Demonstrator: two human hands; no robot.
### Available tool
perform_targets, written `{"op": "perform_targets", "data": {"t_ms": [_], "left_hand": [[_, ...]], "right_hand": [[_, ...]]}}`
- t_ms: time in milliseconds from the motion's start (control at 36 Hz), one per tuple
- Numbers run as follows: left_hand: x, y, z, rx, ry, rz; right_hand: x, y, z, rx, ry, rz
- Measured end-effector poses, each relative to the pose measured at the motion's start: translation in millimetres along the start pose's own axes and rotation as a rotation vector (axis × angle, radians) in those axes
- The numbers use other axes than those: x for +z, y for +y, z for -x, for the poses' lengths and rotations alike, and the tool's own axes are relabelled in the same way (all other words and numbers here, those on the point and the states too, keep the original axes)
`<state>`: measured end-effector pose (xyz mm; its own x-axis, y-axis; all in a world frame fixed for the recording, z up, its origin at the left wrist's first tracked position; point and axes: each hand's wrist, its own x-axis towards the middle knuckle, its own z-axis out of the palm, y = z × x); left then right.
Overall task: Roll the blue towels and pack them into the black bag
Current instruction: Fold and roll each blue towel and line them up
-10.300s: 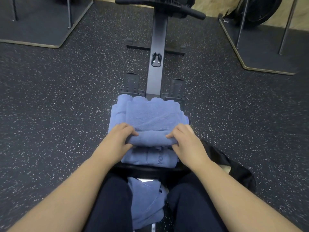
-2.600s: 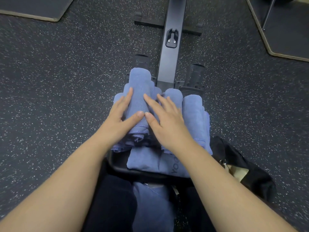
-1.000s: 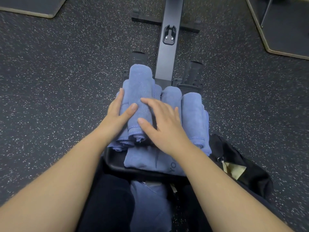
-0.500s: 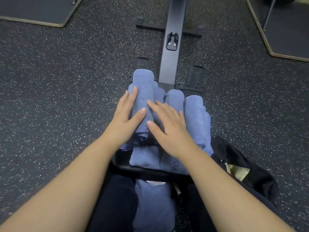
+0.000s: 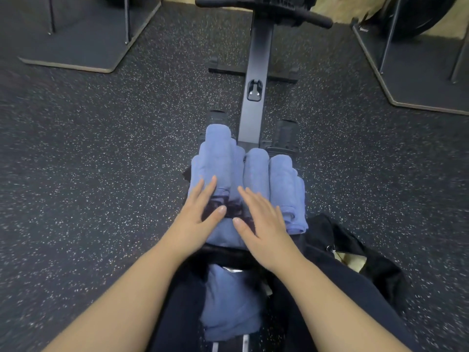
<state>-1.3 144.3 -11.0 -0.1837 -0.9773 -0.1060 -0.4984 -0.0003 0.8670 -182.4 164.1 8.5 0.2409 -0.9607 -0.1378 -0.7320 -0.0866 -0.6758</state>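
Left hand point(image 5: 196, 219) flat, fingers straight | right hand point(image 5: 261, 222) flat likewise | both on near end of tall rolled blue terry towel point(image 5: 219, 153), long axis running away | soft black bag point(image 5: 355, 260) right of towel, right hand nearer.

Rolled blue towels point(image 5: 256, 171) lie side by side, black bag point(image 5: 355, 260) just right.

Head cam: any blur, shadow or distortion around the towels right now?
Head view: motion smear, worst on the speckled floor at the frame edges; a dark ghosted smudge on the rolled towels between the left hand and right hand; wide-angle bowing at the corners; dim, even light, no glare.
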Motion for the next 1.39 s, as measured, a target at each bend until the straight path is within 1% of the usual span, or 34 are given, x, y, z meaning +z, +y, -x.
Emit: {"op": "perform_targets", "data": {"t_ms": [83, 167, 278, 361, 472, 611, 722, 778, 861, 944, 1000, 1056, 1167, 1222, 1278, 1333, 1389], "left_hand": [[5.3, 0.4, 14.3, -0.015, -0.013, -0.039], [10.9, -1.3, 28.0, -0.011, -0.035, -0.064], [20.6, -7.5, 46.5, -0.014, -0.088, -0.094], [28.2, -14.3, 57.3, -0.006, -0.151, -0.126], [35.0, -14.8, 71.4, -0.042, -0.228, -0.127], [40.2, -22.8, 81.7, -0.034, -0.335, -0.285], [45.4, -35.7, 88.4, -0.072, -0.526, -0.543], [47.5, -44.3, 90.2, -0.089, -0.598, -0.639], [53.1, -51.3, 91.4, -0.088, -0.661, -0.696], [65.0, -55.4, 91.5, -0.065, -0.673, -0.68], [74.7, -58.4, 92.4, -0.07, -0.68, -0.653], [84.3, -61.7, 93.3, -0.071, -0.685, -0.629], [96.7, -64.8, 93.8, -0.088, -0.677, -0.658], [99.2, -63.1, 93.7, -0.108, -0.679, -0.695], [99.5, -58.2, 93.5, -0.119, -0.681, -0.724], [97.0, -53.4, 93.3, -0.119, -0.68, -0.717], [92.4, -49.1, 93.1, -0.106, -0.685, -0.686]], "right_hand": [[3.1, 3.0, 15.8, 0.005, -0.033, 0.044], [9.5, 9.8, 31.2, 0.031, -0.104, 0.103], [15.1, 19.4, 51.9, 0.048, -0.204, 0.209], [18.8, 26.0, 69.0, 0.054, -0.245, 0.277], [25.4, 34.5, 90.3, 0.077, -0.409, 0.362], [31.0, 46.9, 101.6, 0.051, -0.536, 0.464], [38.7, 58.3, 101.6, 0.055, -0.595, 0.481], [43.3, 62.5, 100.2, 0.045, -0.615, 0.488], [52.0, 69.6, 97.7, 0.021, -0.654, 0.501], [58.7, 75.5, 95.8, -0.017, -0.7, 0.537], [60.7, 75.5, 94.0, -0.04, -0.705, 0.569], [62.0, 72.3, 90.7, -0.059, -0.676, 0.631], [65.6, 69.2, 84.3, -0.09, -0.615, 0.724], [69.0, 66.6, 83.9, -0.1, -0.607, 0.701], [70.8, 68.3, 83.3, -0.128, -0.526, 0.659], [68.9, 71.2, 82.7, -0.119, -0.49, 0.614], [61.9, 69.5, 82.4, -0.136, -0.495, 0.519]]}}
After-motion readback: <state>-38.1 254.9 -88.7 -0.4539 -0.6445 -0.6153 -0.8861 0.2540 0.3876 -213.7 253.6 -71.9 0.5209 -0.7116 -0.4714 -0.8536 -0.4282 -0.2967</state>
